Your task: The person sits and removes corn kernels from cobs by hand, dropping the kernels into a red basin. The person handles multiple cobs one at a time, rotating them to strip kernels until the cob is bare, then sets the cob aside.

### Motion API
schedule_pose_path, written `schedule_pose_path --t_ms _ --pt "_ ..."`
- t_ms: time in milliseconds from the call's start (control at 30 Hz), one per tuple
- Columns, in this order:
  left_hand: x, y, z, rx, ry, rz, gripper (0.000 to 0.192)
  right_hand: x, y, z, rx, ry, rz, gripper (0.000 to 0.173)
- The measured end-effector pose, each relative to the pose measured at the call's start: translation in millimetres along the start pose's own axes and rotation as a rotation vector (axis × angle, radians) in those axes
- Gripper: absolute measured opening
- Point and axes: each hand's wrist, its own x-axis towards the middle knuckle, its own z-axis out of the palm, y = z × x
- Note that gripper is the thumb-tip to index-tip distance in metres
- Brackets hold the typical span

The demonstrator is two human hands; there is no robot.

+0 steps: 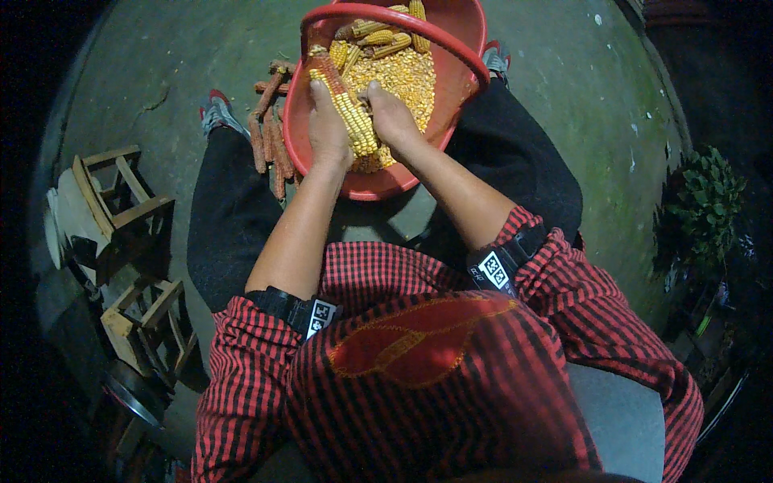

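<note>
A partly shelled yellow corn cob [352, 118] lies slantwise over a red plastic basket [375, 188] with a raised handle. Bare reddish core shows near its upper end, while rows of kernels cover the lower part. My left hand [329, 127] grips it from the left, thumb along its side. Against its right side presses my right hand [395, 118], thumb up and fingers curled out of sight. A small brownish bit shows by the right thumb; I cannot tell what it is. Loose kernels [407, 78] fill much of the basket, with several unshelled cobs [378, 37] at its far end.
Bare corn cobs [270, 142] lie on the concrete floor [163, 72] left of the basket. My legs straddle the basket. Wooden stools [124, 187] lie on the left. A leafy plant [709, 193] is at the right, near a raised edge.
</note>
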Motion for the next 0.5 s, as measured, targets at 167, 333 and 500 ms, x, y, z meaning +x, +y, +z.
schedule_pose_path --t_ms 167,333,500 --pt "5.6 0.4 -3.9 0.114 -0.018 0.222 0.054 -4.5 -5.3 2.6 -0.237 -0.171 -0.025 0.062" --pt "-4.1 6.1 -0.8 0.435 0.039 0.309 0.046 -8.4 -1.0 7.6 -0.32 -0.184 -0.14 0.055" --pt "-11.3 6.0 0.7 0.491 0.068 0.297 0.036 -10.3 13.8 14.5 -0.481 -0.091 -0.238 0.048"
